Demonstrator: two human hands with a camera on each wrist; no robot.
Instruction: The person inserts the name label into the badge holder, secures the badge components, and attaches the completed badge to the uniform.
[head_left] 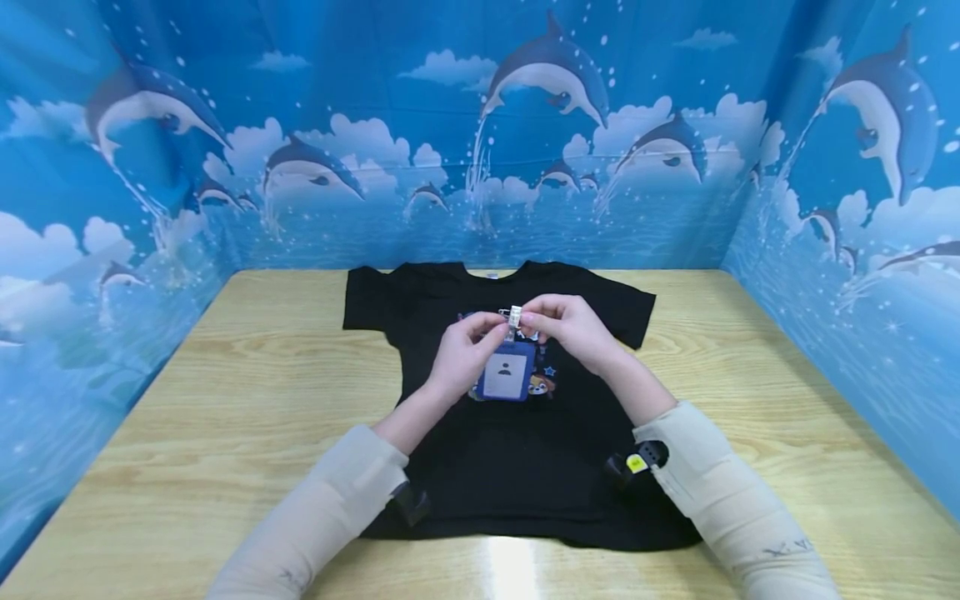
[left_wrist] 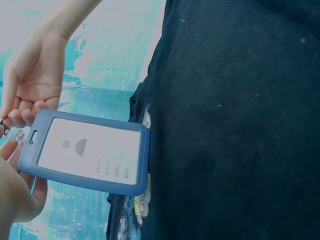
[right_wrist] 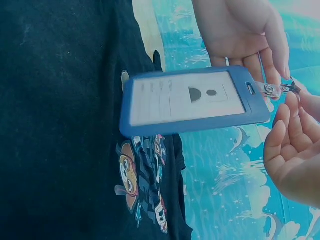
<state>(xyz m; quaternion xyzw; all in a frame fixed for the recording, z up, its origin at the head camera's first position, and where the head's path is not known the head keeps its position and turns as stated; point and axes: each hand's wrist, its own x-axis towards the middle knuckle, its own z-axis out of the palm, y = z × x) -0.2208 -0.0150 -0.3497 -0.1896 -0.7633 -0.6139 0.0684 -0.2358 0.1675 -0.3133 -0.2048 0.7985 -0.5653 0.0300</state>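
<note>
A blue badge holder (head_left: 506, 372) with a white card in it hangs by a clear strap and small metal clip (head_left: 514, 317) above a black T-shirt (head_left: 510, 475). My left hand (head_left: 467, 354) pinches the clip from the left, thumb and forefinger together. From the other side my right hand (head_left: 576, 329) pinches it too. The strap's snap shows beside the fingertips in the right wrist view, where the badge holder (right_wrist: 192, 100) hangs over the shirt. Fingers partly hide the clip in both wrist views.
The shirt lies spread on a wooden table (head_left: 262, 375), collar away from me, with a cartoon print (head_left: 542, 385) on its chest partly behind the badge holder. Dolphin-patterned curtains (head_left: 420, 100) stand along the back and both sides.
</note>
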